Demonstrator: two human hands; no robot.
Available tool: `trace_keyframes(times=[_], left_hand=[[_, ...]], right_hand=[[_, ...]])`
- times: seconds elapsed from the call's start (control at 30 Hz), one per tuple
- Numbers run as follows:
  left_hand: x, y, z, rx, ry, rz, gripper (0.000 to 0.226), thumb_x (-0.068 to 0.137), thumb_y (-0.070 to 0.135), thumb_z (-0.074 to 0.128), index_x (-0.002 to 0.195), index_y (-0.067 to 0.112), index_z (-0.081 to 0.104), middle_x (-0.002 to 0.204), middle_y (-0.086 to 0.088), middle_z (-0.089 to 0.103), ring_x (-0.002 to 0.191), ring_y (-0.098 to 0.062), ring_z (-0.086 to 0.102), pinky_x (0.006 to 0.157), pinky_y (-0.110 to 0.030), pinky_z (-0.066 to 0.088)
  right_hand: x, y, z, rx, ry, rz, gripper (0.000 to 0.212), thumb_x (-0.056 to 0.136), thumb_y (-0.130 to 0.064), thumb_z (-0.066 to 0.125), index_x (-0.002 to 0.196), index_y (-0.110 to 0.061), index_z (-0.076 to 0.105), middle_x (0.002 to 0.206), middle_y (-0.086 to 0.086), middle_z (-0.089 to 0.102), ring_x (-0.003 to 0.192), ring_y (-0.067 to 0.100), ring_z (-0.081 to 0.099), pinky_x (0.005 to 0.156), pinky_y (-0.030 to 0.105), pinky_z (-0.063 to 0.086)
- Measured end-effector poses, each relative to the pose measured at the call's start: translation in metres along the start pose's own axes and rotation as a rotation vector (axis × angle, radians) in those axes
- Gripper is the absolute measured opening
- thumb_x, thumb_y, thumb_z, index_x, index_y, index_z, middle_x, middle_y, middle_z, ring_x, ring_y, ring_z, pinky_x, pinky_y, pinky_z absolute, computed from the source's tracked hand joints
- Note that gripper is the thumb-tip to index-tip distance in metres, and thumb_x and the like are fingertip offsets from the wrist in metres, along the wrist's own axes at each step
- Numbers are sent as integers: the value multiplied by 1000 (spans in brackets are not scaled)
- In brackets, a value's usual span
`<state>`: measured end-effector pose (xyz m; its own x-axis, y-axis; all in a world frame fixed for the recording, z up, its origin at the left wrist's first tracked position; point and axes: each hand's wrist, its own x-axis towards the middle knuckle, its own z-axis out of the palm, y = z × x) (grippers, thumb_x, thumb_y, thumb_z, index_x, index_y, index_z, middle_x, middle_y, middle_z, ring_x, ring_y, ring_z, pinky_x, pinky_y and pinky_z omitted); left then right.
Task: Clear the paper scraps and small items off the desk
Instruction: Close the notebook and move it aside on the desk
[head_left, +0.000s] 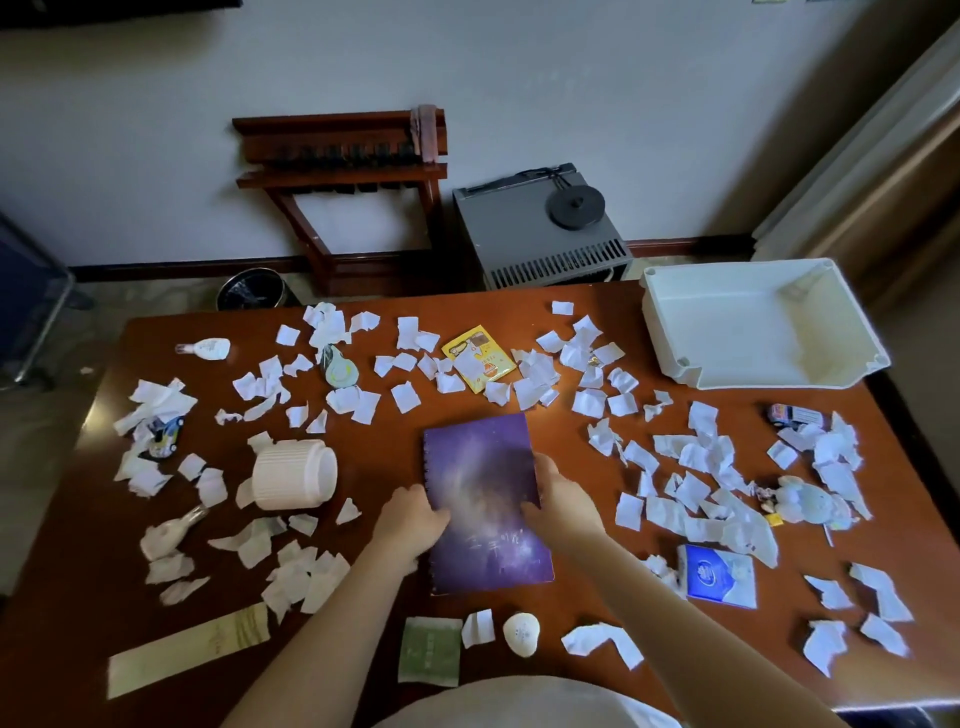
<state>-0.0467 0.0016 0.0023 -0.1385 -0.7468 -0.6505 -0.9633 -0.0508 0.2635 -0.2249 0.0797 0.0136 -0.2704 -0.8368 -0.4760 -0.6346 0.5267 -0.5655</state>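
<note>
The bench (384, 452) is brown wood, and white paper scraps (405, 397) lie over almost all of it: a wide band along the far side, a heap at the left, a thicker heap at the right, and a few single pieces near the front edge.

In the middle lies a purple notebook (483, 483) with a spiral binding on its left side. Both hands are on it, one at each long edge, with the cover between them. The left hand (413, 517) is at the spiral edge, its fingers bent over onto the cover. The right hand (563, 493) holds the opposite edge, the thumb on top of the cover and the fingers along the side. I cannot tell if the notebook is flat on the wood or a little lifted.

Left of the notebook a ribbed white cup (293, 475) lies on its side, with scraps around it. A yellow packet (480, 358) is among the scraps on the far side, beyond the notebook. A blue packet (719, 574) lies to the right of the right forearm. Near the front edge are a green sachet (430, 652), a small folded scrap beside it and a white rounded object (521, 634), and further left a long pale paper strip (187, 649). A small toy car (163, 434) sits in the left heap and another (792, 415) at the far right.

A white tray (670, 332) stands on the far right corner, well apart from the hands. On the floor behind the bench stands a dark waste bin (254, 291).
</note>
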Motion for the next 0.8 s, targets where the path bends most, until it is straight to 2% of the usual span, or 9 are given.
trace_keyframes(times=[0.07, 0.17, 0.23, 0.3, 0.4, 0.47, 0.6, 0.7, 0.8], left_hand=[[2, -7, 1, 8, 24, -26, 40, 88, 38, 52, 114, 7, 53, 119, -14, 51, 107, -31, 55, 90, -38, 47], [5, -10, 3, 12, 59, -34, 42, 88, 38, 53, 116, 6, 51, 120, -14, 49, 107, -30, 54, 91, -39, 48], [6, -7, 4, 12, 77, -38, 41, 88, 36, 53, 116, 6, 50, 120, -13, 48, 107, -29, 53, 88, -36, 47], [6, -4, 6, 11, 77, -48, 43, 88, 35, 54, 117, 5, 48, 120, -14, 47, 107, -29, 53, 87, -34, 46], [8, -2, 7, -91, 55, -108, 49, 84, 38, 57, 118, 3, 47, 119, -13, 51, 105, -29, 55, 84, -34, 48], [7, 0, 7, -276, 40, -131, 49, 82, 36, 60, 115, 2, 48, 111, -11, 56, 96, -27, 57, 76, -33, 48], [-9, 16, 9, -649, 38, -76, 32, 82, 21, 61, 106, 5, 47, 104, -10, 57, 87, -23, 56, 64, -27, 45], [-27, 26, 9, -643, 108, 38, 19, 86, 14, 56, 99, 8, 44, 96, -7, 55, 78, -19, 53, 54, -20, 42], [-43, 26, 6, -595, 170, 149, 17, 89, 12, 55, 98, 9, 40, 96, -4, 53, 80, -19, 53, 50, -14, 37]], right_hand=[[0, 1, 9, -158, -3, -47, 62, 92, -20, 53, 145, -23, 22, 140, 1, 45, 119, 21, 50, 95, 32, 48], [-3, 6, 19, -508, -60, -146, 69, 95, -28, 49, 150, -22, 8, 158, 2, 11, 142, 26, 21, 112, 38, 30], [-4, 11, 23, -659, -153, -180, 73, 97, -33, 45, 150, -21, -4, 160, 2, -9, 147, 26, 1, 117, 43, 17], [-5, 13, 25, -707, -205, -183, 75, 98, -36, 42, 149, -21, -11, 158, 2, -18, 147, 25, -5, 118, 44, 11], [-2, 15, 23, -664, -230, -184, 76, 98, -45, 39, 149, -20, -11, 158, 1, -17, 148, 21, 0, 118, 41, 15], [-1, 15, 18, -626, -226, -186, 76, 97, -50, 36, 150, -18, -8, 159, 1, -13, 147, 20, 7, 117, 39, 22], [-5, 10, 8, -595, -206, -178, 72, 97, -46, 40, 151, -19, 0, 160, 1, -2, 140, 23, 30, 104, 35, 41], [-13, 8, 0, -574, -184, -153, 68, 97, -45, 40, 150, -21, 6, 160, 1, 6, 136, 26, 37, 100, 36, 45], [-22, 8, -8, -467, -155, -129, 63, 97, -43, 41, 150, -26, 11, 159, 0, 9, 136, 28, 36, 104, 40, 43]])
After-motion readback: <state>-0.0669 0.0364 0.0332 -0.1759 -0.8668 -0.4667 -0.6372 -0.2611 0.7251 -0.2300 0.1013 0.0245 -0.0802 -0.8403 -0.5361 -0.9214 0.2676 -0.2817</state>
